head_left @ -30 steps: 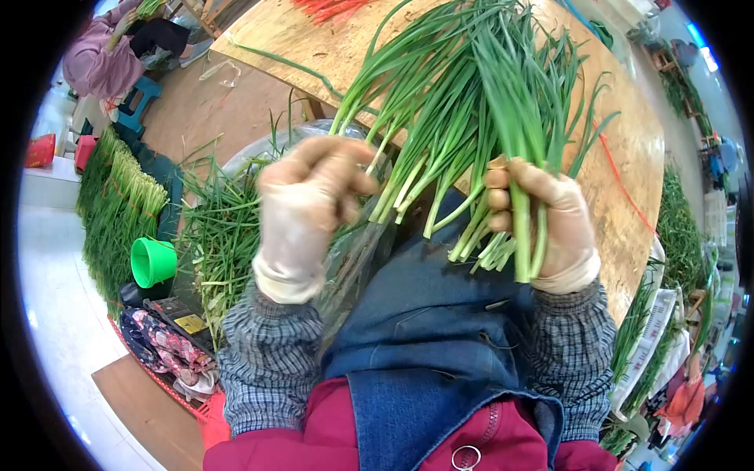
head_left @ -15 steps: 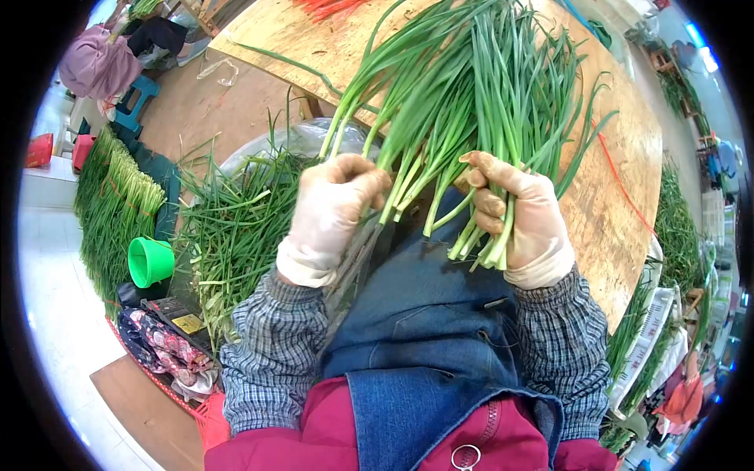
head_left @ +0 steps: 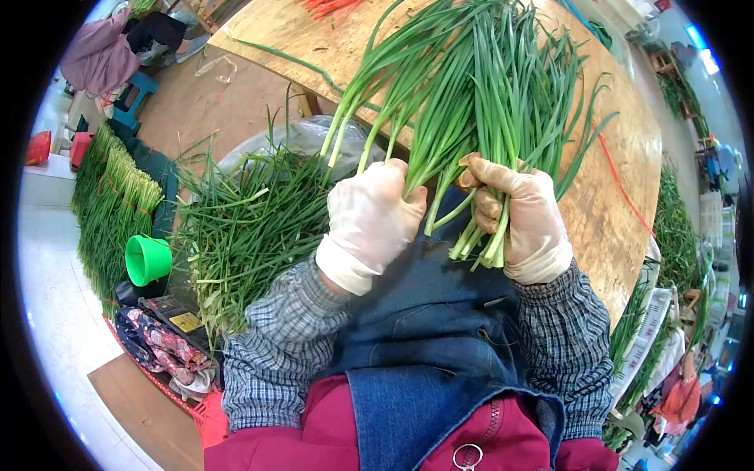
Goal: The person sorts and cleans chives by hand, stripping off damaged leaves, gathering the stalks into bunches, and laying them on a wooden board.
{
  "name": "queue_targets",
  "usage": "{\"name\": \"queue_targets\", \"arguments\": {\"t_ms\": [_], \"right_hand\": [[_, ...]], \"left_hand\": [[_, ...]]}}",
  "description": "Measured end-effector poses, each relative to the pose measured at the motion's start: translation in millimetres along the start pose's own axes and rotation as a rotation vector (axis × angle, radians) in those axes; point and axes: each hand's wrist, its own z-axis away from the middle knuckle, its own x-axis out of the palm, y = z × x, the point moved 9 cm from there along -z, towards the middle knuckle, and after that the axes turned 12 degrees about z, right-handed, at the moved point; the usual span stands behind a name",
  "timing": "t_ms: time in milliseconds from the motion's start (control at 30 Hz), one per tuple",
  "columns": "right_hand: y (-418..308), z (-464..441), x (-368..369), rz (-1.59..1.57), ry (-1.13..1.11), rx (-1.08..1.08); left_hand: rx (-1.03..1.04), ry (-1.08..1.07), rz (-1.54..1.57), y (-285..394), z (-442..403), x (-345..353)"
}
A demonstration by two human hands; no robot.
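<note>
Stalks (head_left: 487, 102), long and green, fan out over the wooden tabletop (head_left: 620, 188) ahead of both grips, their pale ends hanging past its near edge. The left hand (head_left: 373, 220), in a thin whitish glove, is clenched around the lower part of some of them. Just beside it, the right hand (head_left: 522, 216), gloved alike, is closed on another cluster, with the cut ends poking out below the fist above a blue denim apron (head_left: 432, 314).

The tabletop is pale, worn and stained; a red string (head_left: 620, 184) crosses it to the right of the right-hand grip, and red strands (head_left: 330, 6) lie at its far side. Left of the left-hand grip, a loose heap of green leaves (head_left: 251, 212) lies against clear plastic (head_left: 302, 133). Farther left are a bright green bucket (head_left: 148, 260) and upright bundles of greens (head_left: 118, 204), beside a pale tiled floor (head_left: 59, 275). Well beyond the left-hand grip, a person in mauve (head_left: 98, 55) is near a blue stool (head_left: 135, 98). More greens (head_left: 675, 228) line the room right of the table.
</note>
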Motion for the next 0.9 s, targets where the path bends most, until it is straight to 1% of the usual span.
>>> {"name": "queue_targets", "arguments": {"t_ms": [33, 67, 100, 167, 200, 233, 300, 333, 367, 400, 433, 467, 500, 533, 567, 633, 700, 733, 767, 833, 900], "right_hand": [[0, 0, 0, 0.004, 0.001, 0.001], [1, -1, -1, 0.009, 0.003, 0.001], [1, -1, -1, 0.012, 0.005, 0.003], [0, 1, -2, 0.058, 0.042, -0.009], [-2, 3, -2, 0.081, 0.060, -0.016], [-3, 4, 3, 0.109, 0.016, -0.012], [-5, 7, 13, 0.169, -0.074, -0.001], [-9, 6, 14, 0.149, 0.011, -0.089], [-8, 6, 12, 0.120, 0.032, -0.086], [-8, 6, 10, 0.092, 0.051, -0.083], [-7, 7, 7, 0.064, 0.071, -0.080], [-3, 7, 2, 0.112, -0.044, -0.017], [1, 7, -1, 0.021, -0.100, 0.011], [3, 8, -7, -0.016, -0.096, 0.042], [6, 10, -9, -0.055, -0.091, 0.071], [5, 11, -9, -0.124, -0.072, 0.050], [10, 9, -8, -0.210, -0.097, 0.065], [13, 7, -9, -0.238, -0.142, 0.078], [13, 8, -10, -0.225, -0.125, 0.083], [10, 10, -12, -0.200, -0.088, 0.087], [10, 9, -13, -0.268, -0.110, 0.083]], "left_hand": [[-0.027, -0.018, 0.106, -4, -2, 0], [-0.101, -0.074, 0.467, -15, -3, 4], [-0.324, -0.141, 0.794, -25, 1, 11], [-0.537, -0.213, 0.921, -15, 7, 3], [-0.510, -0.147, 0.896, -9, 8, 1], [-0.397, -0.100, 0.907, -4, 7, 2], [-0.133, -0.013, 0.729, 18, 10, 3], [0.092, 0.027, 0.467, 41, 13, -3], [0.313, 0.067, 0.200, 65, 20, -5], [0.354, 0.035, 0.148, 73, 24, 2], [0.291, -0.056, 0.166, 74, 27, 5], [0.315, -0.063, 0.325, 71, 29, -1], [0.337, -0.071, 0.483, 65, 31, -8], [0.277, -0.028, 0.574, 52, 32, -17], [0.045, 0.070, 0.723, 25, 34, -22], [-0.238, 0.214, 0.526, -13, 37, -33], [0.058, 0.209, 0.132, -1, 33, -30], [0.020, 0.096, 0.076, -4, 33, -17], [-0.124, -0.024, 0.169, -17, 34, 1], [-0.361, -0.133, 0.620, -38, 38, 31], [-0.386, -0.099, 0.760, -31, 40, 38]]}}
